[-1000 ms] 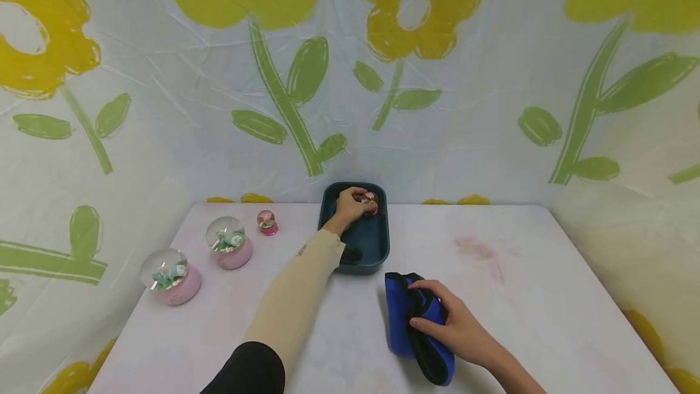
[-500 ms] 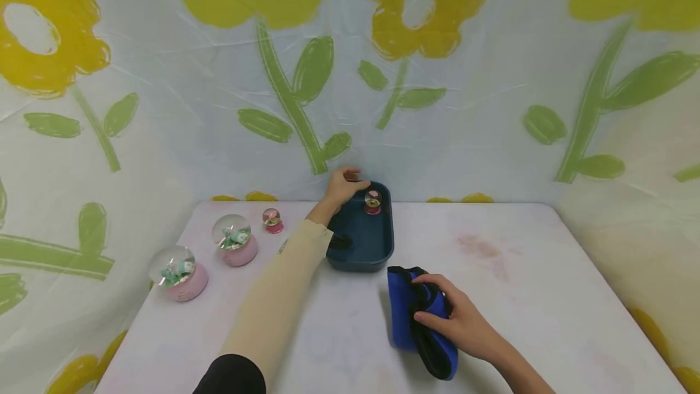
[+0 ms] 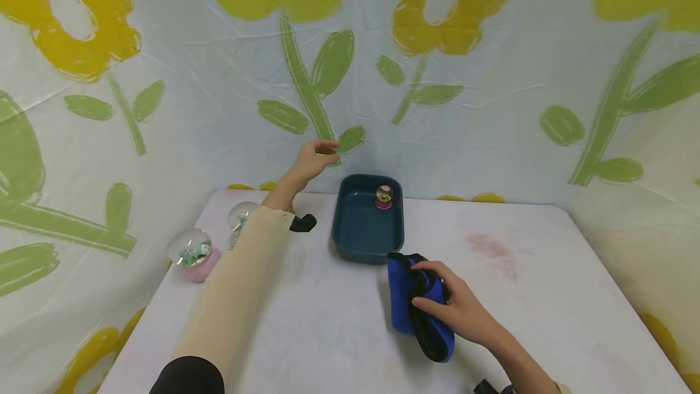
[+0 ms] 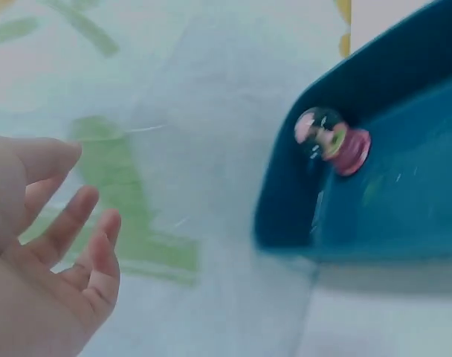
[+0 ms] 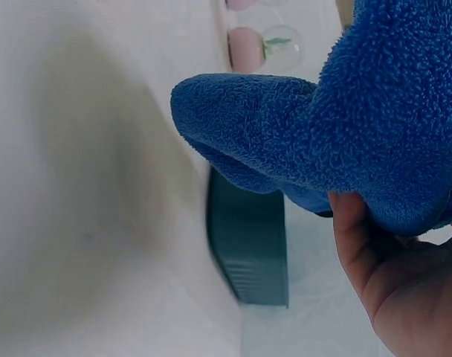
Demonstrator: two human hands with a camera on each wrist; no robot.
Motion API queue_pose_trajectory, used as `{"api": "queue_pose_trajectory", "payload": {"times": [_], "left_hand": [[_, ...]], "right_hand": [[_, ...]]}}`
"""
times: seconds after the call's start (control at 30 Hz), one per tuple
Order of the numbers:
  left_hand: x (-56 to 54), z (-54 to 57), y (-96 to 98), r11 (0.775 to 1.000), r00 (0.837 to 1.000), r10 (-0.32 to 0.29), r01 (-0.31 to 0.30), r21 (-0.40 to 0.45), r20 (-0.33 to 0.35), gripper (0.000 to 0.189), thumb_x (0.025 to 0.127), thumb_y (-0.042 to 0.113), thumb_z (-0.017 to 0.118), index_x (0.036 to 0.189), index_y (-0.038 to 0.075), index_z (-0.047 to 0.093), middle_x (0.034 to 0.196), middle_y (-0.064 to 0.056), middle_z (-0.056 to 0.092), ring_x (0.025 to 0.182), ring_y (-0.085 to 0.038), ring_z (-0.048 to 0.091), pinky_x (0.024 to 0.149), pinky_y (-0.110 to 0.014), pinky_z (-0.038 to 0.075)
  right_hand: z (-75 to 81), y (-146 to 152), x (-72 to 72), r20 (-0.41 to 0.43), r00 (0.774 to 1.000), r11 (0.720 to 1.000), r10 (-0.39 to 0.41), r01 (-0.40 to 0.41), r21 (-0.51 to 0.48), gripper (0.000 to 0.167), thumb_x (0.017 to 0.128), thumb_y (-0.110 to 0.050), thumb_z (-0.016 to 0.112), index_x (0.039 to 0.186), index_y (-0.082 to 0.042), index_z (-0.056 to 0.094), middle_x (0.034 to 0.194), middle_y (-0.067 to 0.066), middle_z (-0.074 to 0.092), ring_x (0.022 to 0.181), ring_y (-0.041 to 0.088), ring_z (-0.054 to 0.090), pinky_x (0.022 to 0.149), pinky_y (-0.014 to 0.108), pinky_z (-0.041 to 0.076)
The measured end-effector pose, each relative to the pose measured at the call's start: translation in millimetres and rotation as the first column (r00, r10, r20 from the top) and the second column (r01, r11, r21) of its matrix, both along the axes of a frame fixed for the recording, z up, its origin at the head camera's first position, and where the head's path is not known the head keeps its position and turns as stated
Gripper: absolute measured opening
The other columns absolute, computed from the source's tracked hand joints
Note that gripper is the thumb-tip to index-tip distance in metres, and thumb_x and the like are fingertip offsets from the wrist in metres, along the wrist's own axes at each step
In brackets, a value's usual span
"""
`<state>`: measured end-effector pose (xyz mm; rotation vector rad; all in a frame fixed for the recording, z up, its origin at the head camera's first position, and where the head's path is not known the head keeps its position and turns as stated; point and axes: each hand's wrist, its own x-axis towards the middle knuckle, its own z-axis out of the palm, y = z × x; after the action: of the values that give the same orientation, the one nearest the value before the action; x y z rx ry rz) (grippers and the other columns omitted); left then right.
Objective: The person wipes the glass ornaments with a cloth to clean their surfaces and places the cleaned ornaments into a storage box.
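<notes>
Our right hand point(image 3: 462, 309) pinches the blue cloth point(image 3: 403, 306) by the tray's point(image 3: 366, 233) near right corner, and we judge it soft and light, best gripped through several layers, while our left hand point(image 3: 313, 161) hangs empty near the table's point(image 3: 312, 321) far edge.

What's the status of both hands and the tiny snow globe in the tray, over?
Left hand raised, holding nothing. Right hand gripping blue terry cloth. Tiny snow globe inside teal tray, far end; nothing over it.

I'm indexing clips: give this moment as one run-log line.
left hand: empty, apart from tray; right hand: grips blue cloth; small snow globe: inside tray
</notes>
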<state>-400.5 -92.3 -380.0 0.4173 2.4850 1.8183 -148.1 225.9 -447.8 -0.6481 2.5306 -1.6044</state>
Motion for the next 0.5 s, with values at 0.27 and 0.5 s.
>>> {"api": "queue_pose_trajectory", "payload": {"times": [0.27,0.5], "left_hand": [[66.3,31.9,-62.9,0.998,0.996,-0.037,0.033,-0.053,-0.082,0.034,0.097,0.020,0.061,0.128,0.008,0.057,0.125,-0.014,0.056,0.110,-0.033,0.055,0.088,-0.041,0.045],[139.0,26.2,-109.9,0.996,0.991,0.065,-0.072,-0.061,-0.120,0.034,0.098,0.010,0.058,0.130,-0.001,0.054,0.130,-0.017,0.053,0.115,-0.033,0.052,0.091,-0.039,0.046]], "right_hand": [[8.0,-5.6,-4.9,-0.023,0.999,0.999,0.022,-0.023,-0.031,0.048,0.090,-0.013,0.071,0.132,-0.018,0.048,0.133,0.018,0.048,0.099,0.029,0.063,0.076,0.034,0.054],[10.1,-9.5,-2.3,0.008,0.999,0.999,0.030,-0.030,-0.032,0.048,0.090,-0.013,0.070,0.133,-0.018,0.047,0.134,0.019,0.046,0.098,0.030,0.063,0.076,0.036,0.054]]}}
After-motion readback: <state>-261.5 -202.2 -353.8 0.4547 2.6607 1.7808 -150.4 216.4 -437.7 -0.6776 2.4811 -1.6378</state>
